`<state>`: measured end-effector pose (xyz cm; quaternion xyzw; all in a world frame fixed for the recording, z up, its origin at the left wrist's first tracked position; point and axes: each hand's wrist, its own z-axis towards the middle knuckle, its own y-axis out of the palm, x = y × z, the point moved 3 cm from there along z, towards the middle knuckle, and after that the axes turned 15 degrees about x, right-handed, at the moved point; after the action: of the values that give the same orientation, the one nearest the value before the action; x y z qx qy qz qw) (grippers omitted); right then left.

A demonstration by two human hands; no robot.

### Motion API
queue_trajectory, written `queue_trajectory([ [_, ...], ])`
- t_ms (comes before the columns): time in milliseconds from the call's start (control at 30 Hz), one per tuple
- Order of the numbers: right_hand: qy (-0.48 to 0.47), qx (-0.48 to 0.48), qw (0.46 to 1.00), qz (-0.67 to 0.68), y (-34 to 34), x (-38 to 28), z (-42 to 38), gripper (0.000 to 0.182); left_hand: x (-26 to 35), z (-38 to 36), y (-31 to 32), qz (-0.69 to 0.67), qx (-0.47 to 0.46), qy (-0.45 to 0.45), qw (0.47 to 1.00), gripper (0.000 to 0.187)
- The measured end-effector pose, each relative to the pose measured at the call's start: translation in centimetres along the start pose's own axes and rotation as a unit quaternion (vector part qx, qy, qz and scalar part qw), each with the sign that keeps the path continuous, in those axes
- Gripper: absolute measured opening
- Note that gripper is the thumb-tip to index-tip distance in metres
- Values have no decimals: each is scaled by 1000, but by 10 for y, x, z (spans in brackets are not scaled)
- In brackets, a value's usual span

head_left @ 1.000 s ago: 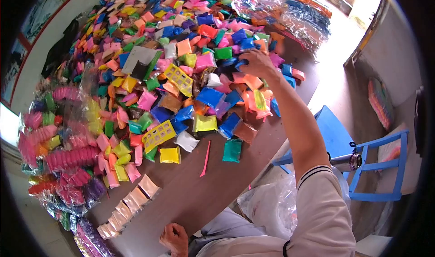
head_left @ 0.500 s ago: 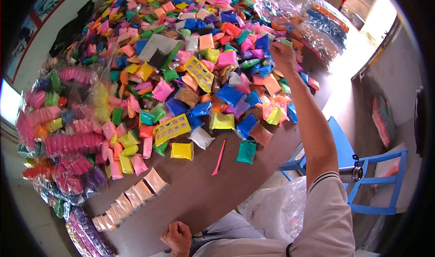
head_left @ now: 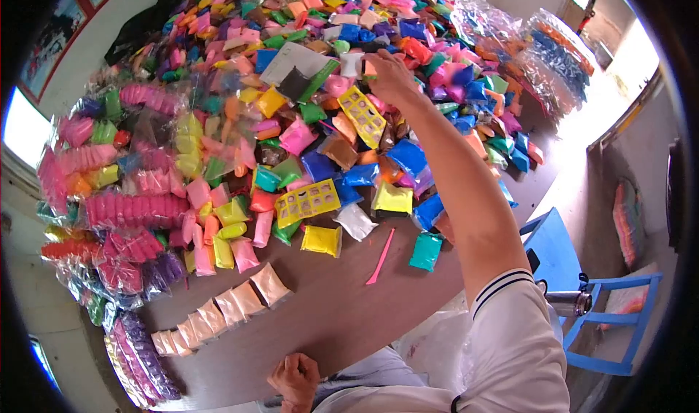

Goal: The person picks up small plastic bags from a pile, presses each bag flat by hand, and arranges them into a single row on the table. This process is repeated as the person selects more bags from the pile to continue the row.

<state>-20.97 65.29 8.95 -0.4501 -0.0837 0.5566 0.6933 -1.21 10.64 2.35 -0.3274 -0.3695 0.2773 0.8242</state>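
Observation:
My right hand (head_left: 393, 78) reaches far onto the pile, its fingers curled over a peach packet (head_left: 370, 66) and mostly covering it. A white packet (head_left: 351, 65) lies just left of those fingers. Close to my body, my left hand (head_left: 295, 378) rests in a loose fist at the table's near edge, with nothing seen in it. Ahead of it to the left, several flat peach packets (head_left: 237, 302) lie in an overlapping slanted row. Yellow cards with printed pictures, one nearer (head_left: 307, 202) and one farther (head_left: 362, 116), lie among the coloured packets.
A big heap of coloured packets (head_left: 298, 132) covers the brown table (head_left: 320, 304). Bagged stacks of pink packets (head_left: 135, 213) stand at the left. A pink stick (head_left: 381, 256) and a teal packet (head_left: 425, 251) lie near the front. Right are a blue chair (head_left: 615, 362) and a metal flask (head_left: 568, 304).
My right hand has moved left across the pile, from the blue packets at the right to the peach packet. My left fist stays by the table edge. The view has shifted slightly.

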Motion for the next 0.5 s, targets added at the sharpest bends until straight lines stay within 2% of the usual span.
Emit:
queue_trajectory([
  [33, -24, 40, 999, -2, -6, -2, -3, 50, -1, 0, 0, 2, 1, -1, 1000, 10],
  [67, -25, 40, 999, 0, -1, 7, -1, 50, -2, -2, 1, 9, -4, -5, 1000, 11],
  [133, -21, 97, 993, 67, 10, 29, 5, 44, -4, -2, 1, 16, -9, -11, 1000, 11],
  [167, 60, 94, 987, 115, -5, 22, 6, 37, -2, -1, 0, 9, -9, -15, 1000, 11],
  [200, 59, 95, 987, 112, -11, 23, 3, 37, -1, -1, 1, 0, -8, -18, 1000, 11],
  [267, 82, 189, 966, 155, -26, 30, 0, 34, -1, -2, 2, 1, -9, -18, 1000, 12],
  [300, 124, 206, 963, 120, -30, 35, -2, 31, -1, -2, 1, 6, -11, -18, 1000, 12],
  [333, 124, 207, 963, 120, -34, 39, -4, 31, -1, -2, 1, 6, -11, -17, 1000, 12],
  [400, 82, 222, 972, 8, -46, 39, -8, 30, 0, -1, 0, 9, -13, -14, 1000, 12],
  [433, 81, 225, 971, 9, -49, 37, -9, 30, 0, 0, -1, 9, -11, -12, 1000, 12],
  [500, -22, 323, 944, -69, -57, 19, -14, 30, 1, 0, -1, 9, -19, -11, 1000, 12],
])
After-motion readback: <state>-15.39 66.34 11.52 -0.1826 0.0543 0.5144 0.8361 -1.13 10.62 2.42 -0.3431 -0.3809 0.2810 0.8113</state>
